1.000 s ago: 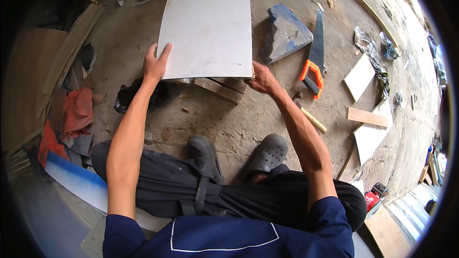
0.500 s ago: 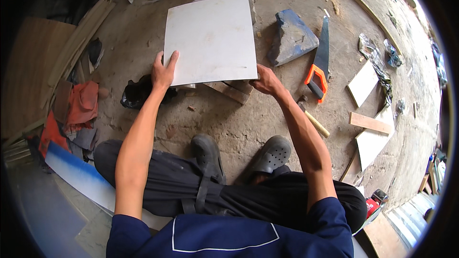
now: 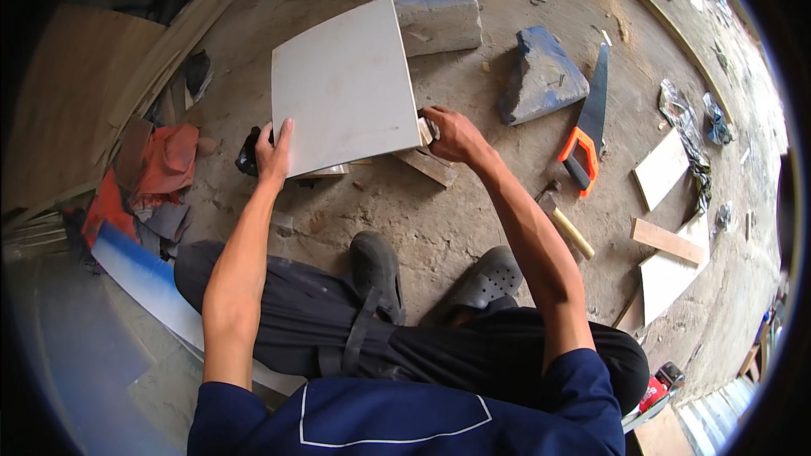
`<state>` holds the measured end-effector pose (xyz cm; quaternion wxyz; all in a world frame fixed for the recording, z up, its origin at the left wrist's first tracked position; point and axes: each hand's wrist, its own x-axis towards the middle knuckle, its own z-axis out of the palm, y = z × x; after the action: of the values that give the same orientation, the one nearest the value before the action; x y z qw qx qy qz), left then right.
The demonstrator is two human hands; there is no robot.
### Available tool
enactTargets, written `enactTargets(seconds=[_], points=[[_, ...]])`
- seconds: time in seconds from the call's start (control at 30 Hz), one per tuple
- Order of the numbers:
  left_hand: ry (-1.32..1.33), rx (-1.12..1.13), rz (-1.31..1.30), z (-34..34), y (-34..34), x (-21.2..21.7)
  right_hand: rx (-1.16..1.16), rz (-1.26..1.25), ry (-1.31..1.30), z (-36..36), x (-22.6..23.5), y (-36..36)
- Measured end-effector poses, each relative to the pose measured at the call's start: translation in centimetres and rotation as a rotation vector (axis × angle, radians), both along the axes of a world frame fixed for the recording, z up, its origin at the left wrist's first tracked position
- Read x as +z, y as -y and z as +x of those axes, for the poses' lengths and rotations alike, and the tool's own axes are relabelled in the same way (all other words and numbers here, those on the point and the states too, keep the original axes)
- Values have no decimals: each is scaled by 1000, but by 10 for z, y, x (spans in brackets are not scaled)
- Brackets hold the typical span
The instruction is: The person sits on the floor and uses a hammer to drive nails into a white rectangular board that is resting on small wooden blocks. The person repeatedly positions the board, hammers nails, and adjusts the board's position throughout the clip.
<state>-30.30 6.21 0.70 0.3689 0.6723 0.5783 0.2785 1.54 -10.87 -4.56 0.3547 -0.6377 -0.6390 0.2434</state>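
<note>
A square white board (image 3: 342,89) is held out ahead of me, over the floor. My left hand (image 3: 272,154) grips its left edge near the bottom corner, thumb lying on the white face. My right hand (image 3: 458,135) closes round the near right corner, where a short light wooden end (image 3: 427,133) shows beside the fingers. Most of the fingers on the board's underside are hidden. Below the board, a wood offcut (image 3: 429,167) sticks out on the concrete. Behind it lies a concrete block (image 3: 443,25) with blue on top, partly covered by the board.
Right of my hands are a blue-stained concrete chunk (image 3: 541,80), a handsaw (image 3: 587,122) with an orange handle and a hammer (image 3: 570,230). Farther right lie white board pieces (image 3: 661,169) and a wood strip (image 3: 667,241). Red cloth (image 3: 169,160) lies at left; my shoes (image 3: 486,283) rest below.
The board has turned and tilted, its right edge shifting left and uncovering more of the concrete block behind. My right hand moved slightly left with its corner; the left hand dropped lower.
</note>
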Motion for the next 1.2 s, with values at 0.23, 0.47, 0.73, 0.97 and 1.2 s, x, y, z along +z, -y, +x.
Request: enactTargets(seconds=[0.23, 0.47, 0.73, 0.97, 1.2], points=[[72, 14, 114, 31, 7, 27, -75, -53, -205, -4, 18, 7], [117, -329, 179, 146, 17, 66, -308, 28, -207, 53, 29, 91], [95, -609, 100, 269, 51, 44, -718, -90, -48, 57, 26, 165], [249, -732, -25, 279, 30, -8, -775, -203, -174, 48, -21, 196], [250, -747, -49, 276, 6, -28, -705, -227, -228, 32, -43, 187]])
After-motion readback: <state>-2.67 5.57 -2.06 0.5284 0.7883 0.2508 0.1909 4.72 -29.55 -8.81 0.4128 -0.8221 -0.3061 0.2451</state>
